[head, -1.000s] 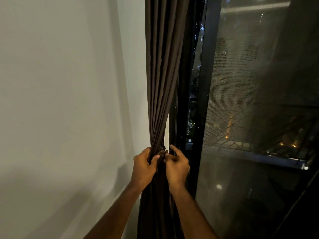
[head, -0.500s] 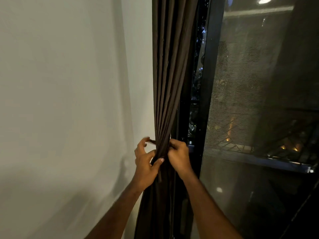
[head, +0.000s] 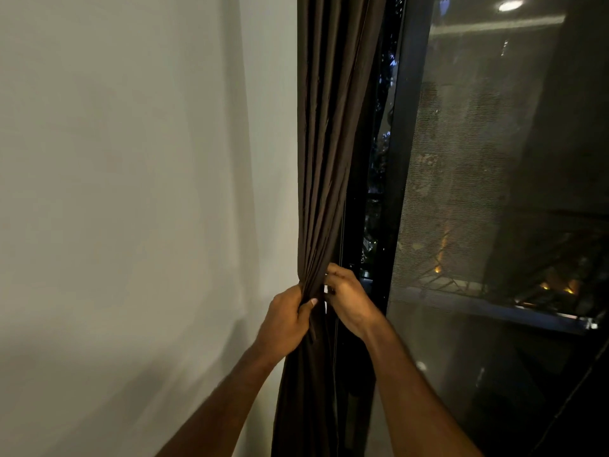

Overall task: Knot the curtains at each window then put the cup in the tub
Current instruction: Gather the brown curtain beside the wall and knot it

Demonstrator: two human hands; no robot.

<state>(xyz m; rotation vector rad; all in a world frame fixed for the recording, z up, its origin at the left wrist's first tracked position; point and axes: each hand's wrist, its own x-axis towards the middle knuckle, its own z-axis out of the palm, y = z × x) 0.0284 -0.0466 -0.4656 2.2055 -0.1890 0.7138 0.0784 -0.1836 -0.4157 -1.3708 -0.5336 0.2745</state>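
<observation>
The dark curtain [head: 329,143] hangs bunched between the wall [head: 131,192] on the left and the window [head: 494,192] on the right. The left hand [head: 285,319] curls tight round its gathered folds, thumb pressed across the front. Just right of it, the right hand [head: 347,300] pinches the curtain's edge with bent fingers.

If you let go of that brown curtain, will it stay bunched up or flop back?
Probably flops back: the curtain hangs in soft loose folds. It looks limp, bunching only where the left hand and right hand squeeze it. No knot shows yet.
</observation>
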